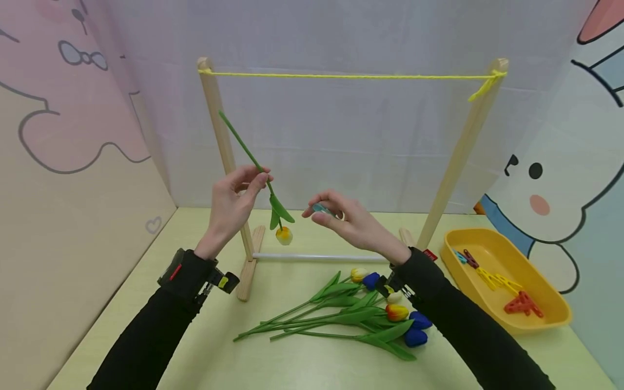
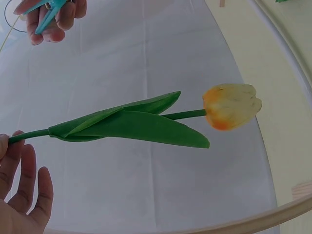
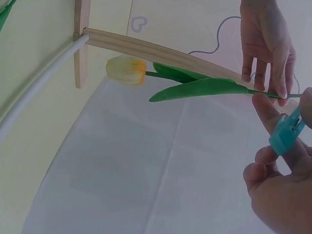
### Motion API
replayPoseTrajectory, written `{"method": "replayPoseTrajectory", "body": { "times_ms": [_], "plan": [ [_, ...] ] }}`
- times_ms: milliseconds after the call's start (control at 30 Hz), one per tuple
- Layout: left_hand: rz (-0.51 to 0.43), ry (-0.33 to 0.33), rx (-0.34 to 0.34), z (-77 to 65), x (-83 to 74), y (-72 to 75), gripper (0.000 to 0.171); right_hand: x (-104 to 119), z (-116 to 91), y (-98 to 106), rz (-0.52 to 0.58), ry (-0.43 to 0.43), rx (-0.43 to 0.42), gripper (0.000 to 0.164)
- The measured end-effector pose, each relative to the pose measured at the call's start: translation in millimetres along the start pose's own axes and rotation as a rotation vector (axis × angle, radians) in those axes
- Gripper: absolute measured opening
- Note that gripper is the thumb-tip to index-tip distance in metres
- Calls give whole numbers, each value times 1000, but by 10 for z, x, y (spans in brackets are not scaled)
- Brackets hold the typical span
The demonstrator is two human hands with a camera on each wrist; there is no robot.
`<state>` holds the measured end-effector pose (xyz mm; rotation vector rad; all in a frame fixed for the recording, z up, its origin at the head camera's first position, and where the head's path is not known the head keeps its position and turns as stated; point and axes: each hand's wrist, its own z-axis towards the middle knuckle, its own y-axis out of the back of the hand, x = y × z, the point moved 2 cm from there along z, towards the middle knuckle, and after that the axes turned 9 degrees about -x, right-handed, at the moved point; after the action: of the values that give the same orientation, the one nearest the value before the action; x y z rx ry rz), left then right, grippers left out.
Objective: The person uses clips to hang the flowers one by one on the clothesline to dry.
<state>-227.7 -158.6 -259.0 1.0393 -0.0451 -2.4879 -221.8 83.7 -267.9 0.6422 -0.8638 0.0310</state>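
Note:
My left hand point(image 1: 236, 197) pinches the green stem of an artificial tulip point(image 1: 284, 235), white-yellow with an orange base. The tulip hangs head down, its stem end slanting up toward the left post. In the left wrist view the tulip's leaves point(image 2: 131, 126) and bloom stretch out beyond the fingertips. My right hand point(image 1: 348, 216), to the right of the tulip, holds a teal clothespin point(image 3: 286, 132) between thumb and fingers. Above both hands a yellow string point(image 1: 341, 76) runs taut between two wooden posts.
Several artificial tulips point(image 1: 341, 317), blue, white, yellow and red-yellow, lie on the table point(image 1: 195, 336) below my hands. At the right stands a yellow tray point(image 1: 455, 238) with clothespins point(image 1: 524, 304) in it. The wooden frame point(image 1: 455, 157) has a white bar point(image 1: 317, 257) low across it.

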Motion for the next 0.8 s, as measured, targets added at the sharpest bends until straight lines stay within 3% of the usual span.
{"method": "replayPoseTrajectory", "body": {
  "times_ms": [167,500,800],
  "plan": [
    [35,-36,-9,68,-35,13,19,111,84,64,-1,29,-20,25],
    [65,-61,-49,230,-128,24,19,292,267,144,-59,215,-109,24],
    [95,-101,-52,365,-201,45,20,476,436,220,-70,240,-126,25]
  ]
}}
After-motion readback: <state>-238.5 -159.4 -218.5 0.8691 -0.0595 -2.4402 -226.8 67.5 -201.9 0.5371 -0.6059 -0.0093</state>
